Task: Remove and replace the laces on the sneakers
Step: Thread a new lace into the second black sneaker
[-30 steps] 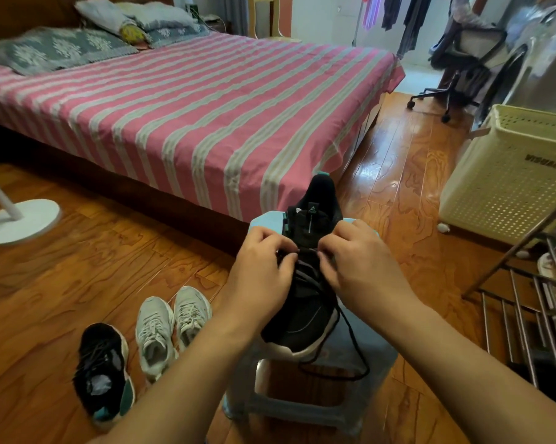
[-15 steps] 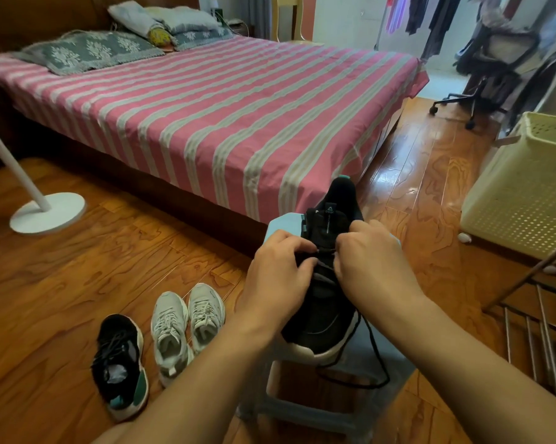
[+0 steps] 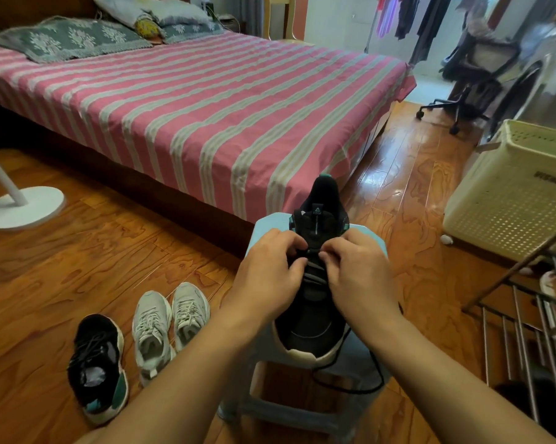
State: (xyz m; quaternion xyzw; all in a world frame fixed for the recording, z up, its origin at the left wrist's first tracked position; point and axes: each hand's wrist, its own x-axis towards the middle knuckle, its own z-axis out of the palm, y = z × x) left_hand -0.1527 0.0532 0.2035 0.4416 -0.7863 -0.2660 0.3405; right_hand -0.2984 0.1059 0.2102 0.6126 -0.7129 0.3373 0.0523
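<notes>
Resting lengthwise on a pale blue stool (image 3: 371,237), a black sneaker (image 3: 315,328) points its white toe toward the person and its heel toward the bed (image 3: 206,100), so its long axis runs straight away from the wearer of the camera. Both hands meet over the eyelets in the middle of the shoe, one on each side of that axis and equally near. The left hand (image 3: 267,277) has its fingers curled in at the lacing, and the right hand (image 3: 360,274) does the same; each seems to pinch the black lace (image 3: 374,376), though the fingertips hide the exact grip. The lace's loose end loops down off the stool on the right side. On the floor to the left lie another black sneaker (image 3: 97,366) and a grey pair (image 3: 171,322).
</notes>
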